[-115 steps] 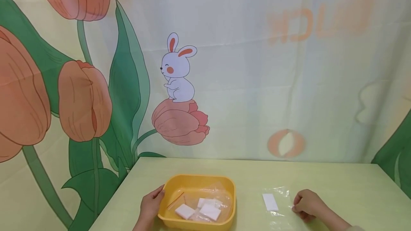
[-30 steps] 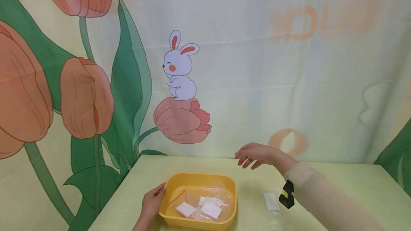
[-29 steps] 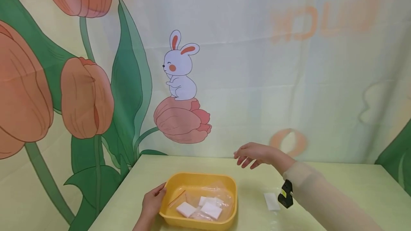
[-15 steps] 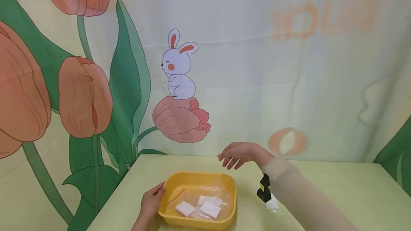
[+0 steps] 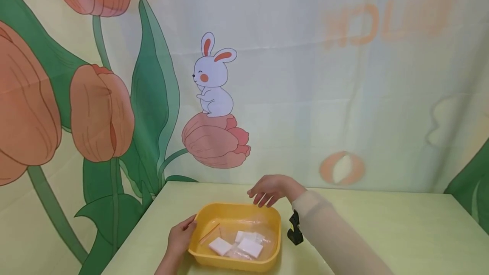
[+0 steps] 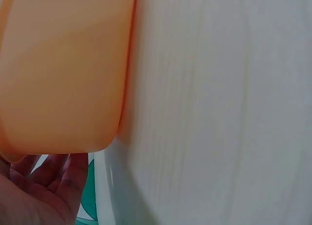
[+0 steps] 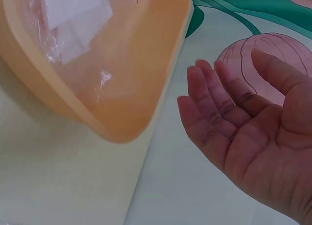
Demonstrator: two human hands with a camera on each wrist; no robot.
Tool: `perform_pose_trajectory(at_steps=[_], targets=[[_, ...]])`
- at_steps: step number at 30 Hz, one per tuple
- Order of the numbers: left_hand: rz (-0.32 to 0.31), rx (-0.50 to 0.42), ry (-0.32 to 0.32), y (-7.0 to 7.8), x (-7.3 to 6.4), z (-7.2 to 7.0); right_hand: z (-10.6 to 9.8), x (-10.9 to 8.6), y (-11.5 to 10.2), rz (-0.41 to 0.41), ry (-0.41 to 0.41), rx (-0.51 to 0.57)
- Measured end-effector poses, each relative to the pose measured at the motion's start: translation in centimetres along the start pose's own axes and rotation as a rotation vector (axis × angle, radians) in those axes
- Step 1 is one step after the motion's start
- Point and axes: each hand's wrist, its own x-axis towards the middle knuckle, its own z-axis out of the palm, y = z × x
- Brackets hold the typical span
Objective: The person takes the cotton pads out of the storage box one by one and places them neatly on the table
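Observation:
A yellow plastic tub (image 5: 229, 261) stands on the table. My left hand (image 5: 180, 239) grips its left rim; in the left wrist view the fingers (image 6: 66, 181) lie against the tub's end wall. Inside are several white flat pieces (image 5: 250, 248) and clear plastic bags (image 5: 269, 234), one with a red zip strip (image 5: 209, 234). Over the tub's far right edge hovers my right hand (image 5: 269, 189), its relaxed fingers apart from the tub. The right wrist view shows that palm (image 7: 273, 142) holding nothing.
The pale green table (image 5: 382, 224) ends at a fabric backdrop (image 5: 290, 96) printed with tulips and a rabbit. A black wrist device (image 5: 295, 229) hangs under my right sleeve (image 5: 336, 232), which covers part of the table right of the tub.
My right hand has left the clear bag with a white piece on the right, risen, and moved left over the tub's far edge. My right arm now hides that bag. The left hand stays put.

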Motion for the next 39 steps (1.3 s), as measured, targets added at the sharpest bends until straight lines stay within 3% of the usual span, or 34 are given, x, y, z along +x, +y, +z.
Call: perform_pose_trajectory(at_steps=[16,26,33,39], targets=[[0.003,0.015,0.002,-0.1,0.0,-0.1,2.8,1.6,-0.1,0.046,0.012,0.008],[-0.036,0.012,0.000,0.2,0.0,0.0,4.8,2.3,0.8,0.082,-0.027,0.013],[0.014,0.033,-0.004,0.2,-0.3,0.0,6.1,1.9,1.3,0.105,0.029,0.002],[0.004,0.023,0.000,0.2,-0.1,0.0,6.5,2.1,2.0,0.146,0.080,0.045]])
